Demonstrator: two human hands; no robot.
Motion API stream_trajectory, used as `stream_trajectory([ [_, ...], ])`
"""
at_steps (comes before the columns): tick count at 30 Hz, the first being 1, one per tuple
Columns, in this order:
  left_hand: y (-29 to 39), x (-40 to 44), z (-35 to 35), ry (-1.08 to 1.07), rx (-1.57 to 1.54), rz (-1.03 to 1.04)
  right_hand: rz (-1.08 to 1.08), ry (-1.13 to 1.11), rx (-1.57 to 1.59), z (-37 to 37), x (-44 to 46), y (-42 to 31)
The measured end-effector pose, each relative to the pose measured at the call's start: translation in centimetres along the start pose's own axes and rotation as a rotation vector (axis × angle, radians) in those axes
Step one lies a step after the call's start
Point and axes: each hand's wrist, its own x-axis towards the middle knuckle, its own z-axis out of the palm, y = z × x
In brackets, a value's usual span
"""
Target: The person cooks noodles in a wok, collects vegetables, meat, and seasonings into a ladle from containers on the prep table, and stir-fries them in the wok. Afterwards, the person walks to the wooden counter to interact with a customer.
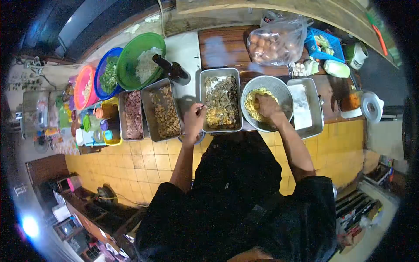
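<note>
Text: none readable | labels, brands: none readable | numbers, signs: none readable | dark bottle and bag of eggs: no lettering legible

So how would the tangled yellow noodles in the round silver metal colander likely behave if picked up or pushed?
The tangled yellow noodles would probably droop, being thin, curled strands. They may lift as a clump, since strands overlap by the person's right hand. The round silver metal colander should contain them if pushed, having raised sides.
</note>
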Motion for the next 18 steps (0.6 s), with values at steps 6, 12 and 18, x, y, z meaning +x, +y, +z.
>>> stream_trajectory([
  [6, 3.5, -1.5, 5.0, -0.118, -0.077, 0.114, 0.091, -0.013, 0.116, -7.8, -3.8, -1.6],
  [12, 7.1, -4.6, 8.9, -0.553, -0.021, 0.189, -0.004, 0.187, -0.064, -6.1, -6.0, -0.1],
  [18, 8.3, -5.4, 9.0, -0.736, -0.040, 0.335, -0.404, 0.325, -0.446, 5.9, -0.1, 6.0],
])
